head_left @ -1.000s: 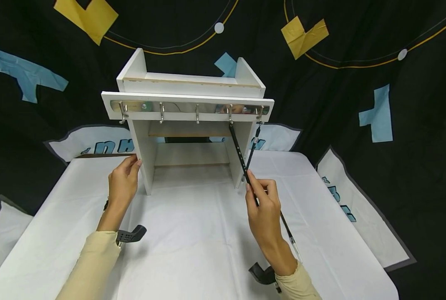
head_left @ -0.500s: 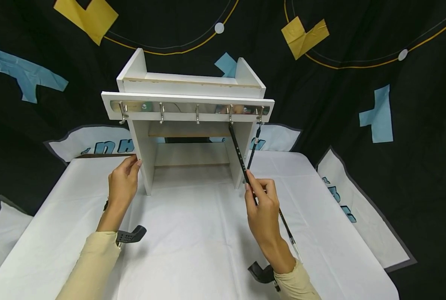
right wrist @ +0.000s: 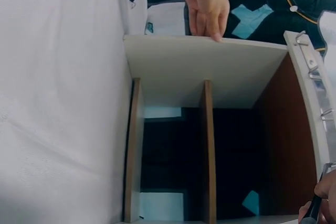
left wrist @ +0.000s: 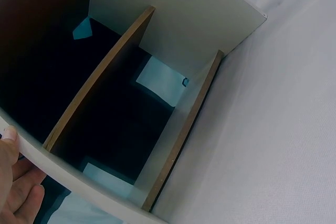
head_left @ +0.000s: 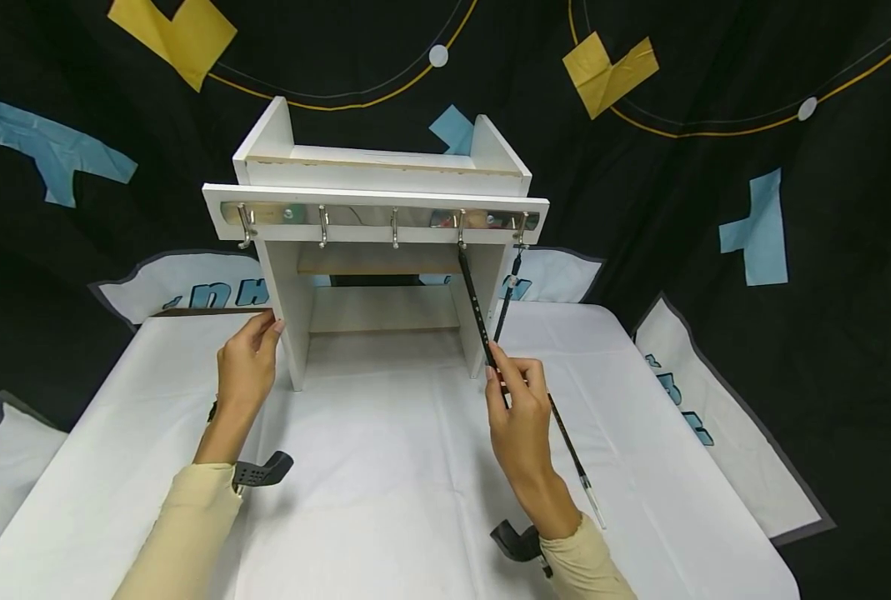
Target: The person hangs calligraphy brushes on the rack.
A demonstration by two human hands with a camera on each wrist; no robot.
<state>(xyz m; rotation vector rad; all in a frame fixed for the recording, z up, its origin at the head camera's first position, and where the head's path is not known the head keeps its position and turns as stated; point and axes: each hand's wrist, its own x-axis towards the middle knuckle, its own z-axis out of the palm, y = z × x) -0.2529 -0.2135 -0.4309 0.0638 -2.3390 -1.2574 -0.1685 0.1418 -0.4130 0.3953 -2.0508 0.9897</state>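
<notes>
A white shelf unit [head_left: 385, 187] stands on the table, with a row of metal hooks along its front rail. At its left side panel [head_left: 283, 308], my left hand [head_left: 246, 358] grips the front edge; the left wrist view has the thumb [left wrist: 9, 134] on that edge and curled fingers outside. My right hand [head_left: 523, 417] pinches a slim black stick-like item [head_left: 475, 300] with pale spots, whose top meets the fourth hook [head_left: 461, 225]. From the rightmost hook [head_left: 522, 227] hangs a similar black item [head_left: 507, 304], its lower end hidden behind the right hand.
Another thin black item [head_left: 568, 442] with a pale, clear-looking end slants across the white tablecloth [head_left: 370, 483], partly behind the right hand. Inside the unit are crosswise boards [head_left: 381, 308]. A black curtain [head_left: 663, 200] with taped paper shapes hangs behind.
My right hand has shifted slightly left with the black item in its fingers, and more of the thin item on the cloth shows. The left hand stays where it was.
</notes>
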